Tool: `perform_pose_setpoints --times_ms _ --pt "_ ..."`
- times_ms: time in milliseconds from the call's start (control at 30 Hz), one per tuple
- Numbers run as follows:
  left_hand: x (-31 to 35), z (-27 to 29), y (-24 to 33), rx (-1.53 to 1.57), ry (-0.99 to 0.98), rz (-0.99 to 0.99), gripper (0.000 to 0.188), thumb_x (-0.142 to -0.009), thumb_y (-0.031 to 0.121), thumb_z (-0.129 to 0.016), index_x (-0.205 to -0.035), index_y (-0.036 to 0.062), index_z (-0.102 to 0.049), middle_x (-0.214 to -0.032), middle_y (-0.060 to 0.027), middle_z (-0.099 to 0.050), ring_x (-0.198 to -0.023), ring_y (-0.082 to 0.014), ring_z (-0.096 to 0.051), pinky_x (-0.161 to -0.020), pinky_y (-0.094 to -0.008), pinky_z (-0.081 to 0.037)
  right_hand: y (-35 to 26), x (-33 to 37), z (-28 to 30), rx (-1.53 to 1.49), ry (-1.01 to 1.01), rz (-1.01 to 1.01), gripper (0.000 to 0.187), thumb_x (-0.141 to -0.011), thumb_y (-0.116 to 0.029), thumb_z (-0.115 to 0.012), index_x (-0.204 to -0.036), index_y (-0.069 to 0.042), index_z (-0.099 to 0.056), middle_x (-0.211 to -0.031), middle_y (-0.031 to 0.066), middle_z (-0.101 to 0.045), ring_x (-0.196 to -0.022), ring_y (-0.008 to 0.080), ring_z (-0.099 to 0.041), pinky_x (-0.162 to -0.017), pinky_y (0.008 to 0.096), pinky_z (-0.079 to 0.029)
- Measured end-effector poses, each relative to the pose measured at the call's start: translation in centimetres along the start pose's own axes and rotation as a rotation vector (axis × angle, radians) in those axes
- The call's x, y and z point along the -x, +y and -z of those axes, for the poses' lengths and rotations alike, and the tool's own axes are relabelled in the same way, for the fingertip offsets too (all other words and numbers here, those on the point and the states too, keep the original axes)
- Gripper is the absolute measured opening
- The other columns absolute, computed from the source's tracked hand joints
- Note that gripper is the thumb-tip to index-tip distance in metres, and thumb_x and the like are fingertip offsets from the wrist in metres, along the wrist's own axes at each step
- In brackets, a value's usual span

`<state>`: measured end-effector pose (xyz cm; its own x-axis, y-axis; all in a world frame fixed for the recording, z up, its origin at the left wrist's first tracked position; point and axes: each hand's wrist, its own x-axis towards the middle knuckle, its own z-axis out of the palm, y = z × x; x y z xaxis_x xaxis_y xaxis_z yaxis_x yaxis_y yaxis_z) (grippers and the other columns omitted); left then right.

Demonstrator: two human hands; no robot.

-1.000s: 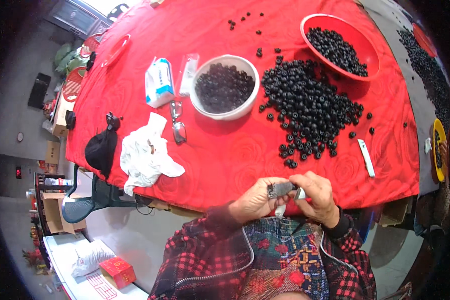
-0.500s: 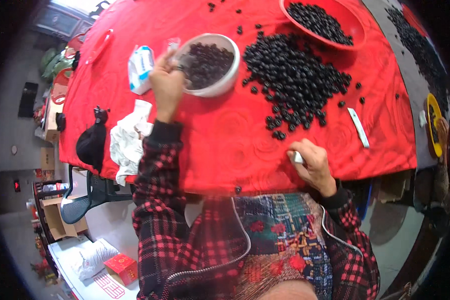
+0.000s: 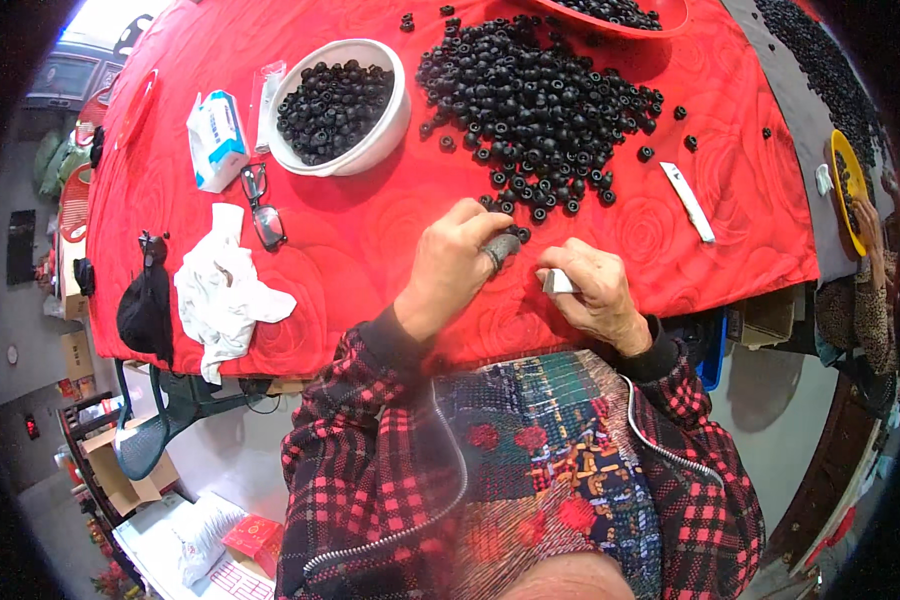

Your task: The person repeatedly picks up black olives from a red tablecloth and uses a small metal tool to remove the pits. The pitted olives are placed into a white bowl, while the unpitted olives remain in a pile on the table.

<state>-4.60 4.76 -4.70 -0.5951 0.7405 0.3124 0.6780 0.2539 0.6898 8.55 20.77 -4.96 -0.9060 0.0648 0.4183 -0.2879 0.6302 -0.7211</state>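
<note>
Head view: well left of both hands, a boxy carton [image 3: 216,145] bears blue print. The left hand [image 3: 455,262], one finger in rough grey wrapping [image 3: 501,252], meets round black pieces [image 3: 542,130] ahead; whether it grips any, I cannot tell. The right hand [image 3: 598,290] curls around a smooth white handle [image 3: 562,282].

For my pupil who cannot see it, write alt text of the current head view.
A person's left hand is at the near edge of a heap of small round black pieces on a red rose-patterned tablecloth, while the right hand grips a small whitish object, mostly hidden. To the left, a round white bowl holds more pieces.
</note>
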Motion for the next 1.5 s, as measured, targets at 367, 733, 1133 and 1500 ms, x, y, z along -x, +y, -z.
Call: perform_pose_setpoints --times_ms 367,733,1133,1500 --pt "1.7 1.7 0.7 1.326 -0.117 0.642 0.029 -0.087 0.020 -0.066 -0.107 0.0000 -0.061 -0.092 -0.0063 -0.063 -0.073 -0.0087 -0.059 -0.056 -0.0216 -0.046 -0.2 -0.2 0.0 -0.094 0.055 -0.041 0.023 -0.073 0.003 -0.068 -0.093 -0.003 -0.060 -0.071 0.0102 -0.054 -0.060 0.0244 -0.055 -0.053 0.0326 -0.042" --pt "4.6 0.1 3.7 1.853 -0.266 0.928 0.028 -0.093 0.025 -0.056 -0.110 0.0033 -0.057 -0.097 -0.0019 -0.062 -0.077 -0.0079 -0.058 -0.060 -0.0220 -0.046 -3.4 -1.4 -0.6 -0.228 0.124 -0.024 0.032 -0.069 0.002 -0.073 -0.099 -0.002 -0.063 -0.081 0.0071 -0.059 -0.068 0.0174 -0.056 -0.058 0.0284 -0.043" --pt "4.4 2.0 4.7 1.660 -0.387 0.911 0.014 -0.083 -0.004 -0.060 -0.095 0.0024 -0.060 -0.079 0.0044 -0.059 -0.074 -0.0025 -0.054 -0.066 -0.0194 -0.045 -4.1 -1.8 1.5 -0.518 -0.100 -0.139 0.024 -0.069 -0.004 -0.076 -0.092 -0.003 -0.066 -0.075 0.0075 -0.062 -0.067 0.0198 -0.061 -0.059 0.0306 -0.046" --pt "4.5 2.9 4.9 1.451 -0.519 0.737 0.024 -0.081 -0.012 -0.053 -0.101 0.0001 -0.060 -0.085 0.0021 -0.060 -0.075 -0.0035 -0.055 -0.065 -0.0206 -0.047 -3.8 -1.5 1.6 -0.450 -0.067 -0.003 0.028 -0.067 -0.005 -0.078 -0.093 -0.003 -0.066 -0.075 0.0086 -0.061 -0.065 0.0217 -0.061 -0.056 0.0313 -0.047"
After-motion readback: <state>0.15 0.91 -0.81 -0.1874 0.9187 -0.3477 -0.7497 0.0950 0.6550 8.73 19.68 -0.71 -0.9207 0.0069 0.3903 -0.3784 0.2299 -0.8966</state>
